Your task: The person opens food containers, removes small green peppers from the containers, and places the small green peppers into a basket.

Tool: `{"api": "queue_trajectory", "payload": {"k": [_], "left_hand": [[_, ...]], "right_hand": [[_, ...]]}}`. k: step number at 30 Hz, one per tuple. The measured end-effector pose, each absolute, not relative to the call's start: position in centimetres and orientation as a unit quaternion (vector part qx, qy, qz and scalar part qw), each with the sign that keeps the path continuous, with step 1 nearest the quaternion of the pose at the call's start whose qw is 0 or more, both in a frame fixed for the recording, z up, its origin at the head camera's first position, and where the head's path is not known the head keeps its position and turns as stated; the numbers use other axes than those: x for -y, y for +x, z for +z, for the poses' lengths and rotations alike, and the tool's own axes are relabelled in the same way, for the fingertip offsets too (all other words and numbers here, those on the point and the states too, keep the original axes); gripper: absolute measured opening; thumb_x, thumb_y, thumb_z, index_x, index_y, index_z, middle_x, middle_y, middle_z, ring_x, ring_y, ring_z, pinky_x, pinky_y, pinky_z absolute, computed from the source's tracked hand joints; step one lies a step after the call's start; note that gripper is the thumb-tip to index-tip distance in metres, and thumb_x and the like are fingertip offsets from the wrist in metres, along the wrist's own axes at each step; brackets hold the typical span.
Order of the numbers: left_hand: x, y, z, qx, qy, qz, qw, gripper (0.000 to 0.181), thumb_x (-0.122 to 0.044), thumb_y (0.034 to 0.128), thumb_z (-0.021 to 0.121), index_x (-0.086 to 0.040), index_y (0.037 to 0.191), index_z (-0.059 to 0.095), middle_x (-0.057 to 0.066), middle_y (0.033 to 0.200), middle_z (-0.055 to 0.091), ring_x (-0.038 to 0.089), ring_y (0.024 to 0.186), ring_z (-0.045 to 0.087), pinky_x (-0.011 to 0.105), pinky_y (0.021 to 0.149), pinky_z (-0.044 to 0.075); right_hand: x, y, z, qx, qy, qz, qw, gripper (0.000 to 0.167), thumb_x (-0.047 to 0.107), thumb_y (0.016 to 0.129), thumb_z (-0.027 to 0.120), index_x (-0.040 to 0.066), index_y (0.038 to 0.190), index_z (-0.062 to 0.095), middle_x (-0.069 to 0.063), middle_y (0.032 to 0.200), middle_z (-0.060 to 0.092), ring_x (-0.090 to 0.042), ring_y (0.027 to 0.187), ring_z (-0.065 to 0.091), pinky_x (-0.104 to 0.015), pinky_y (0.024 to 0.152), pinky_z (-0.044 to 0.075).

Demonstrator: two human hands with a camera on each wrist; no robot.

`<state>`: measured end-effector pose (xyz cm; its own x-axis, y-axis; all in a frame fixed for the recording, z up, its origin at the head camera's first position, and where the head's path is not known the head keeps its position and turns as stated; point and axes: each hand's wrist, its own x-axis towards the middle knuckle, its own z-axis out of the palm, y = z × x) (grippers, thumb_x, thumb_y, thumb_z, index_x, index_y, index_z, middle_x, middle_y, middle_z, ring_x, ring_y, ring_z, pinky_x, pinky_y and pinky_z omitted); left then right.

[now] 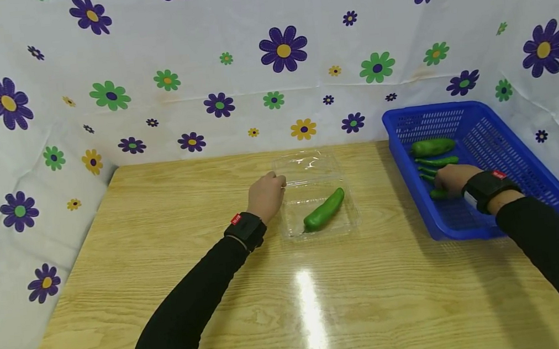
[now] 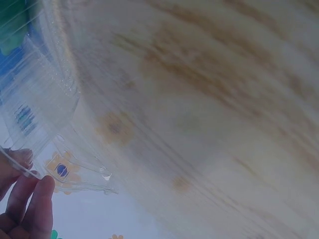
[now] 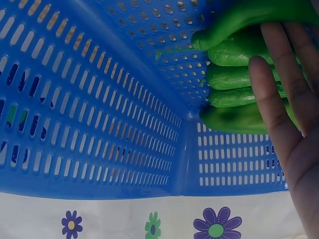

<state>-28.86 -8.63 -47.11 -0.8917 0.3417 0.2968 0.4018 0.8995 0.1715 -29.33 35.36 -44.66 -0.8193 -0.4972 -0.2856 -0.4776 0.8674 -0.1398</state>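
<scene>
A clear plastic clamshell box (image 1: 295,214) lies with its lid (image 1: 306,164) folded back, and one long green pepper (image 1: 325,210) rests inside. My left hand (image 1: 266,196) pinches the box's left edge near the hinge; in the left wrist view its thumb and fingers (image 2: 42,199) close on the thin plastic. Inside a blue basket (image 1: 413,196), my right hand (image 1: 454,178) reaches among several green peppers (image 1: 434,147). Its fingers (image 3: 269,89) look nearly straight in the right wrist view, touching the peppers. The right thumb is hidden.
The basket's high slotted walls (image 3: 99,99) surround the right hand. A wooden table (image 1: 187,204) lies beneath the box and basket. White flowered cloth (image 1: 228,40) hangs behind the table and along both sides.
</scene>
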Motion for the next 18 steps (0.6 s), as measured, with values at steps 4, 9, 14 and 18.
{"api": "queue_trajectory", "payload": {"k": [4,9,14,18], "left_hand": [[8.71,-28.86,-47.04,0.964,-0.199,-0.117,0.131,0.01,-0.009,0.0865,0.067,-0.007,0.095,0.071,0.01,0.088,0.064,0.022,0.076,0.063,0.033,0.065,0.054],[8.8,-29.02,-47.15,0.965,-0.198,-0.125,0.121,0.009,-0.009,0.0867,0.066,-0.007,0.095,0.07,0.01,0.088,0.064,0.022,0.077,0.063,0.033,0.065,0.054],[9.02,-29.07,-47.33,0.962,-0.201,-0.145,0.118,0.009,-0.01,0.0884,0.064,-0.005,0.096,0.068,0.011,0.09,0.064,0.023,0.077,0.063,0.033,0.066,0.053],[9.29,-29.08,-47.58,0.956,-0.208,-0.17,0.12,0.012,-0.012,0.0908,0.062,-0.004,0.099,0.065,0.012,0.092,0.062,0.022,0.076,0.061,0.032,0.065,0.051]], "right_hand": [[-35.27,-29.23,-44.51,-0.956,-0.245,-0.016,0.163,0.032,0.006,0.084,0.065,0.016,0.058,0.046,0.008,0.057,0.036,-0.008,0.052,0.033,-0.023,0.049,0.024],[-35.12,-28.95,-44.13,-0.958,-0.247,0.0,0.147,0.028,0.007,0.083,0.067,0.013,0.06,0.052,0.007,0.057,0.038,-0.009,0.052,0.035,-0.023,0.049,0.027],[-35.41,-28.79,-43.89,-0.96,-0.247,-0.021,0.128,0.044,0.024,0.087,0.067,0.018,0.053,0.039,0.009,0.054,0.028,-0.006,0.049,0.028,-0.022,0.048,0.022],[-35.55,-28.76,-43.78,-0.959,-0.259,-0.031,0.114,0.044,0.023,0.086,0.068,0.019,0.055,0.037,0.01,0.055,0.027,-0.006,0.05,0.027,-0.022,0.048,0.021]]}}
